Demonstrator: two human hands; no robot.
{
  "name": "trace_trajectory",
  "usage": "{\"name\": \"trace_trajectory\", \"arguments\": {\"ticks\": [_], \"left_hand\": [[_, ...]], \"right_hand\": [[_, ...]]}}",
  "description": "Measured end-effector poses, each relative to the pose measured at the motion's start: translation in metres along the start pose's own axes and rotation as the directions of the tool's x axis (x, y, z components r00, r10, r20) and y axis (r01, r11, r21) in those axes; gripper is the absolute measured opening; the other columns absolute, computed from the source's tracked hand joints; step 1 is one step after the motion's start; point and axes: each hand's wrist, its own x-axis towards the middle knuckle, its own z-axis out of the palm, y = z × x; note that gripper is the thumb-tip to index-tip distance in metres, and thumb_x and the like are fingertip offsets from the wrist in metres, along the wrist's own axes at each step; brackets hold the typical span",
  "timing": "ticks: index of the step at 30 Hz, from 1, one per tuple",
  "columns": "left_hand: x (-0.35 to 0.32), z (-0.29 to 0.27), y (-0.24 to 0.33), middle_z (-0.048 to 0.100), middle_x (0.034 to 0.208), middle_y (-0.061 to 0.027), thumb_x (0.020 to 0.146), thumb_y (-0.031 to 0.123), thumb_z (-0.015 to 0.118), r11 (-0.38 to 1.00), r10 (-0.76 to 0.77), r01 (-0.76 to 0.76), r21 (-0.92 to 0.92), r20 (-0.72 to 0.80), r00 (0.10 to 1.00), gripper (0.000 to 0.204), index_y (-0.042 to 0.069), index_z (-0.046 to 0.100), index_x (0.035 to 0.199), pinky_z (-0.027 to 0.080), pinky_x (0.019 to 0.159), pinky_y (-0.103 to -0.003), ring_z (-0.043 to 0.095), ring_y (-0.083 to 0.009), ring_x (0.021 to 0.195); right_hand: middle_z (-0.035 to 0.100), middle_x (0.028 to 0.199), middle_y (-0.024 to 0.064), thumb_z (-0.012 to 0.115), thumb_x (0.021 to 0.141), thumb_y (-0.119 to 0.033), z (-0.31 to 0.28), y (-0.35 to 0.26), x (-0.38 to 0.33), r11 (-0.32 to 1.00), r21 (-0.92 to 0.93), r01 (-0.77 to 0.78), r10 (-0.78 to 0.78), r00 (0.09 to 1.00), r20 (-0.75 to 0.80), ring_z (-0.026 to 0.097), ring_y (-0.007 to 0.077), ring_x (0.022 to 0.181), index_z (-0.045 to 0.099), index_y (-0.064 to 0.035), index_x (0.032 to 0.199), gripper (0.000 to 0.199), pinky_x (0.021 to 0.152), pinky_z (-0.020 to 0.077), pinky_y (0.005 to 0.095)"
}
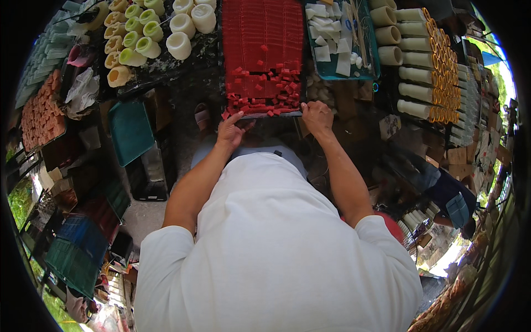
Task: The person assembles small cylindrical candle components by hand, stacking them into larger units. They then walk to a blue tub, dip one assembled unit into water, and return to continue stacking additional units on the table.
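A long slab of red wax-like material point(263, 33) lies ahead of me on a dark tray or board, scored with lines. Small loose red cubes point(285, 87) are scattered over its near end and along the front edge. My left hand point(232, 130) is at the near left corner, palm partly up, thumb apart from the loosely bent fingers. My right hand point(317, 117) is at the near right corner, its fingers curled together against the edge. What those fingers grip, if anything, is hidden.
Pale green, cream and white wax cylinders point(147, 47) stand on the left table. A teal tray point(338, 71) of white pieces and strings sits right of the slab, beside rows of white cylinders point(415, 74) with orange ends. Crates point(77, 249) stack at lower left. Another person point(451, 193) is at right.
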Motion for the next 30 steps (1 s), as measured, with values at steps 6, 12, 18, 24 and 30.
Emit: {"name": "trace_trajectory", "arguments": {"ticks": [6, 12, 18, 24, 30], "left_hand": [[-0.004, 0.003, 0.023, 0.068, 0.125, -0.0056, 0.100, 0.032, 0.067, 0.989, 0.138, -0.135, 0.053, -0.058, 0.989, 0.038, 0.013, 0.057, 0.132, 0.056, 0.089, -0.055, 0.066, -0.0268, 0.113], [0.004, -0.002, 0.034, 0.065, 0.134, -0.0110, 0.112, 0.047, 0.034, 0.980, 0.083, -0.081, 0.180, -0.007, 0.996, 0.049, 0.010, 0.052, 0.138, 0.059, 0.089, -0.054, 0.066, -0.0290, 0.114], [-0.003, 0.008, 0.043, 0.064, 0.135, -0.0126, 0.113, 0.046, 0.030, 0.958, 0.031, -0.016, 0.287, -0.048, 0.998, 0.050, 0.009, 0.051, 0.140, 0.060, 0.087, -0.054, 0.066, -0.0307, 0.115], [-0.002, 0.006, 0.045, 0.064, 0.137, -0.0126, 0.113, 0.045, 0.030, 0.949, 0.008, 0.010, 0.314, -0.054, 0.999, 0.050, 0.009, 0.052, 0.140, 0.058, 0.091, -0.056, 0.066, -0.0318, 0.117], [0.005, 0.006, 0.047, 0.066, 0.132, -0.0097, 0.113, 0.041, 0.037, 0.929, 0.093, -0.049, 0.367, -0.103, 0.990, 0.045, 0.009, 0.052, 0.140, 0.059, 0.087, -0.054, 0.068, -0.0283, 0.113]], "right_hand": [[0.070, 0.085, 0.0175, 0.066, 0.094, -0.036, -0.004, 0.007, 0.025, 0.999, 0.026, 0.034, -0.034, 0.999, 0.021, 0.072, 0.0391, 0.082, 0.074, -0.0079, 0.080, 0.032, 0.073, 0.0586, 0.0496], [0.072, 0.087, 0.0159, 0.066, 0.094, -0.038, 0.024, -0.007, 0.047, 0.986, 0.130, 0.108, -0.123, 0.986, 0.110, 0.071, 0.0376, 0.087, 0.075, -0.0089, 0.082, 0.033, 0.079, 0.0582, 0.0495], [0.072, 0.087, 0.0145, 0.064, 0.095, -0.035, 0.057, -0.058, 0.058, 0.944, 0.216, 0.248, -0.259, 0.966, 0.022, 0.071, 0.0357, 0.086, 0.074, -0.0092, 0.084, 0.030, 0.079, 0.0584, 0.0483], [0.069, 0.083, 0.0165, 0.065, 0.095, -0.032, 0.047, -0.110, 0.060, 0.918, 0.252, 0.305, -0.326, 0.944, 0.046, 0.072, 0.0370, 0.081, 0.074, -0.0068, 0.082, 0.030, 0.073, 0.0579, 0.0482], [0.069, 0.082, 0.0146, 0.067, 0.093, -0.032, 0.020, -0.077, 0.047, 0.930, 0.205, 0.306, -0.319, 0.947, 0.035, 0.071, 0.0375, 0.076, 0.074, -0.0075, 0.078, 0.030, 0.071, 0.0580, 0.0483]]}}
